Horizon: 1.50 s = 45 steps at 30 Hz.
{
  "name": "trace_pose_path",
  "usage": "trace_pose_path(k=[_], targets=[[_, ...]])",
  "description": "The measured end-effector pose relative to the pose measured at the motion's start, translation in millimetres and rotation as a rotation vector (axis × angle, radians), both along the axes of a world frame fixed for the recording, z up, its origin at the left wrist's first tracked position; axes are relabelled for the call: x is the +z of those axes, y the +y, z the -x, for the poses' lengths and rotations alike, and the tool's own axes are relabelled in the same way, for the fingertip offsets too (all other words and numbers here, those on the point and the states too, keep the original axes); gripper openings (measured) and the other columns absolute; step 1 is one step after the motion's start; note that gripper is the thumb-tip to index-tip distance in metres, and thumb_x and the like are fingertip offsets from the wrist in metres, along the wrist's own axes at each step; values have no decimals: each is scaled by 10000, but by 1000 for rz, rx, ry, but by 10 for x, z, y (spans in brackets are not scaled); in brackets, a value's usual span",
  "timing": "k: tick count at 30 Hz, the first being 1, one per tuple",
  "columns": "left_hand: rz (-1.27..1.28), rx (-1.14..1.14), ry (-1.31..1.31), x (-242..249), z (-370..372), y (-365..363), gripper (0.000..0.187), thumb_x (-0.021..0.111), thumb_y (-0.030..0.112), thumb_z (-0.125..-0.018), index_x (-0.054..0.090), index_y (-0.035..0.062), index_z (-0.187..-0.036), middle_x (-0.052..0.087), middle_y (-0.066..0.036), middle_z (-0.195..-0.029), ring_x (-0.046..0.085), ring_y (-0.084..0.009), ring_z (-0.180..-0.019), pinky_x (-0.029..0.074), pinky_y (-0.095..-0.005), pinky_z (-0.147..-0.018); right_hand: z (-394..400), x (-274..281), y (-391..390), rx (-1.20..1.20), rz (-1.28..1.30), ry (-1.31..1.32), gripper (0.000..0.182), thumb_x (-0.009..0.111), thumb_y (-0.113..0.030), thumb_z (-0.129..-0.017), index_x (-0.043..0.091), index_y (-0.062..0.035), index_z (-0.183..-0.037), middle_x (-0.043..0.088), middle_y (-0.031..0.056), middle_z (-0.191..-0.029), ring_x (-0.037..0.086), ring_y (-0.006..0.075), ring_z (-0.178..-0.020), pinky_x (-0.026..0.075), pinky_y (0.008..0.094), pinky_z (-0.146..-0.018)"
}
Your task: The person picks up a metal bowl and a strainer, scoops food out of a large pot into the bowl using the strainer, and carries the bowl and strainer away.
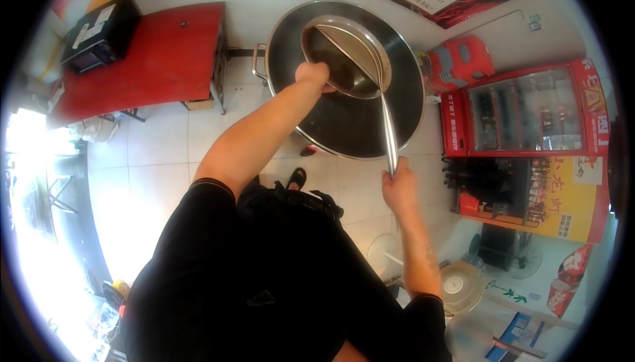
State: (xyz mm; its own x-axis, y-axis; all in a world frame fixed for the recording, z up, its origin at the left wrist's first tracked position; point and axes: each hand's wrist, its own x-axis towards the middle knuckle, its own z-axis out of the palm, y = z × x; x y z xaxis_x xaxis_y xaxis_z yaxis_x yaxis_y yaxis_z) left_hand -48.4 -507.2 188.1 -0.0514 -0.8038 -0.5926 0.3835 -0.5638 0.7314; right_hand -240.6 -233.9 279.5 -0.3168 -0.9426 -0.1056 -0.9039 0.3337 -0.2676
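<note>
In the head view, the left hand [313, 74] is closed on the near rim of a large metal strainer ladle [346, 56] held over a big steel pot [344, 78] on the floor, far in the scene, while the right hand [399, 183] grips the near end of the ladle's long handle [389, 127]. The step in hand looks like lifting or steadying the ladle above the pot; the next move would call for both grips staying firm and level. A red table [152, 58] stands left, a red fridge [529, 107] right.

Fisheye warp, blown-out left glare, dark corners
</note>
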Motion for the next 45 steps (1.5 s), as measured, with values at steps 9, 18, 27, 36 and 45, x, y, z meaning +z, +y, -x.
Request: trace_pose_path(k=[9,18,27,36,45], targets=[[-18,-46,-10,-41,-25,-34,259,538,24,-902,628,-97,-1114,683,-174,-1039,727,-286,-832,657,-392,-624,-12,-69,43,40,30,-65,310,653,-72,-898,465,16,-1129,671,291,-808,664,505,-765,535,546,-682],[-21,-79,-33,-136,-16,-53,277,546,27,-903,614,-90,-1144,675,-179,-1044,721,-293,-823,652,-399,-640,-54,-16,35,-10,-2,-85,310,660,-77,-892,466,16,-1116,672,283,-798,663,501,-775,529,552,-697],[-14,-82,-48,-151,11,-13,278,562,18,-892,601,-87,-1146,667,-161,-1004,718,-300,-818,650,-412,-658,-38,-60,76,-3,40,-69,292,661,-72,-888,463,8,-1086,660,274,-781,653,500,-755,518,559,-677],[16,-79,-18,-122,45,-18,280,560,14,-889,605,-94,-1144,686,-173,-1023,722,-302,-819,656,-415,-645,-25,-47,117,-44,18,-88,292,653,-65,-891,463,9,-1100,656,267,-774,656,485,-742,519,544,-667],[-2,-89,-41,-169,84,-41,275,552,13,-894,617,-90,-1140,686,-179,-1040,726,-302,-808,655,-408,-622,-29,-29,112,-85,-4,-77,295,642,-79,-900,470,20,-1117,674,279,-817,671,482,-781,528,533,-690]])
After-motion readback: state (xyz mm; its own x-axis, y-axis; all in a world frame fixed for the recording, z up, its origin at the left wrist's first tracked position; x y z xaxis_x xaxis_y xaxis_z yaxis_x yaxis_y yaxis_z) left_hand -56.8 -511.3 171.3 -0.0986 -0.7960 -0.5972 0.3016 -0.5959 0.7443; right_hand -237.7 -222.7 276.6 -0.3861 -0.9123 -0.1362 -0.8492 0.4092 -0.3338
